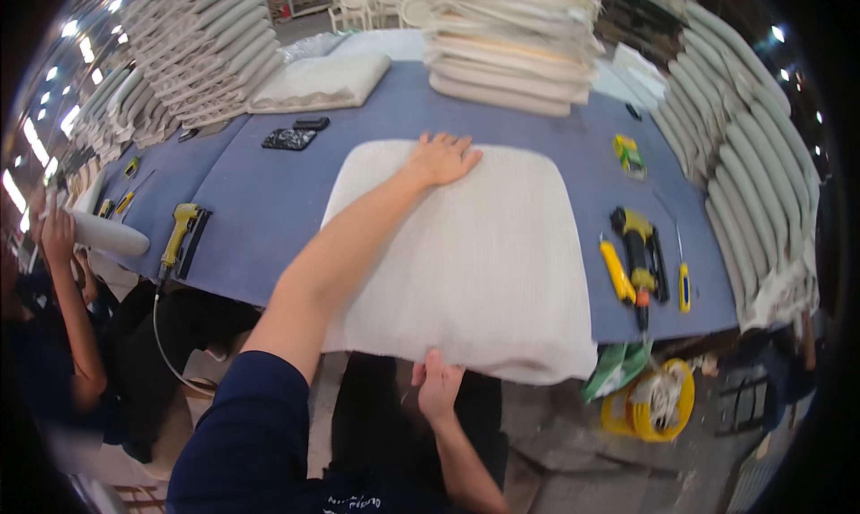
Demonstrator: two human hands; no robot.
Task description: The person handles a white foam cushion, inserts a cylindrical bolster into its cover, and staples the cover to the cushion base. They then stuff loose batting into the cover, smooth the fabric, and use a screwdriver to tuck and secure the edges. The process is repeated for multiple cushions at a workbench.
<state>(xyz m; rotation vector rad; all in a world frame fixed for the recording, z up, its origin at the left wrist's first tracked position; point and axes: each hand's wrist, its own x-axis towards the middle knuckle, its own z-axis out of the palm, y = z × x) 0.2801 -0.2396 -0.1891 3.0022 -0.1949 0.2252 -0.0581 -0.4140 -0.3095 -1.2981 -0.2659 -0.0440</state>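
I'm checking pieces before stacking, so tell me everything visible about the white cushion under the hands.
The cushion is off-white, in what looks like finely lined woven fabric. Its far corners are rounded; its near edge looks loose and wavy. It lies broad face up on the blue table, the near edge overhanging. The left hand rests on its far end; the right hand holds the near edge, thumb on top. Its underside is hidden.

On my feed, I see the seat cushion (484,272) on the bench (260,201), a cushion stack (511,62) behind it, one staple gun (182,232) to its left, and a second staple gun (637,245) and a screwdriver (684,286) to its right.
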